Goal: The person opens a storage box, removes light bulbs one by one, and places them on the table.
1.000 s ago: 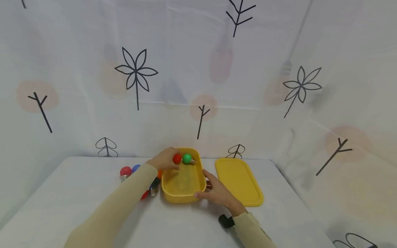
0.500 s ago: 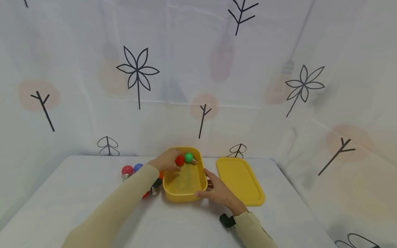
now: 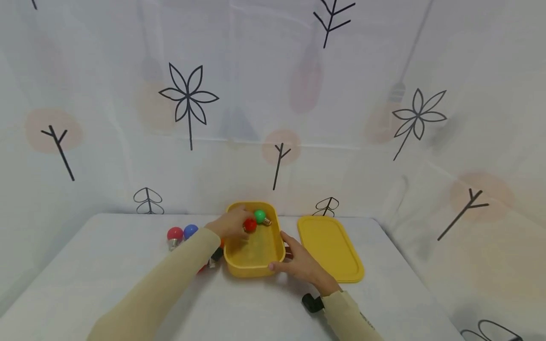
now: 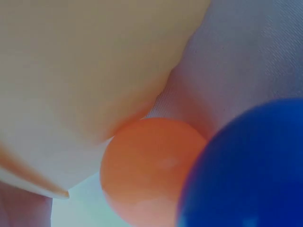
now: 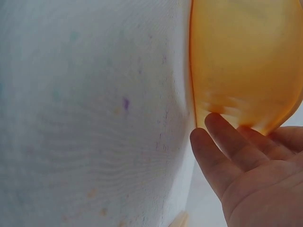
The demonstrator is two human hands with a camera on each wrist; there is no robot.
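Note:
In the head view, my left hand (image 3: 232, 223) reaches over the left rim into a yellow plastic box (image 3: 251, 272). Its fingers hold a red light bulb (image 3: 250, 225) low inside the box, beside a green light bulb (image 3: 260, 216) with a metal screw base. My right hand (image 3: 298, 265) rests at the box's right side near the front corner. The right wrist view shows this hand (image 5: 255, 175) with its fingers extended, fingertips at the box's wall (image 5: 246, 61). An orange bulb (image 4: 147, 175) and a blue bulb (image 4: 251, 175) lie close to the left wrist camera.
Left of the box, partly behind my left sleeve (image 3: 166, 274), lie more bulbs, among them a pink-red one (image 3: 175, 233) and a blue one (image 3: 191, 231). A yellow lid (image 3: 330, 248) lies flat on the white table (image 3: 239, 312) to the right. A patterned cloth hangs behind.
My left hand has shifted the red bulb slightly right and toward the near side inside the box. The green bulb and my right hand keep their places at the box.

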